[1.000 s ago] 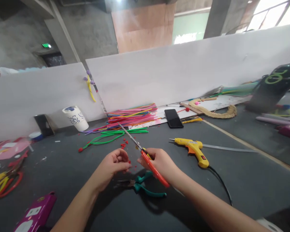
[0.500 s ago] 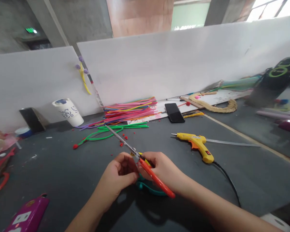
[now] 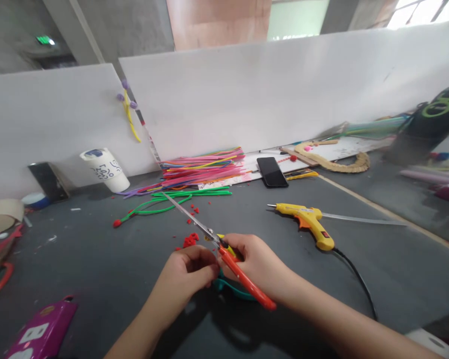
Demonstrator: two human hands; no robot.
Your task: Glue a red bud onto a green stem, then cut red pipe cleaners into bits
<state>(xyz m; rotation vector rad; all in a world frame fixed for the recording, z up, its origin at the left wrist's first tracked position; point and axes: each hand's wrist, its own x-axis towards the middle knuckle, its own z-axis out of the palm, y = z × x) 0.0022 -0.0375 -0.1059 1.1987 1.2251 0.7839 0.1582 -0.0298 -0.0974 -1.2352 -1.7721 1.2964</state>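
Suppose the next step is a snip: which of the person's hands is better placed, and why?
Probably the right: the right hand holds the red-handled scissors, while the left hand, curled beside them, shows no cutting tool.

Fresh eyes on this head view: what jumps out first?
Likely the red-handled scissors in the right hand, blades pointing forward and left, with the left hand close by. Next, the yellow hot-glue gun lying to the right, and the bundle of coloured pipe cleaners in front of the white partition.
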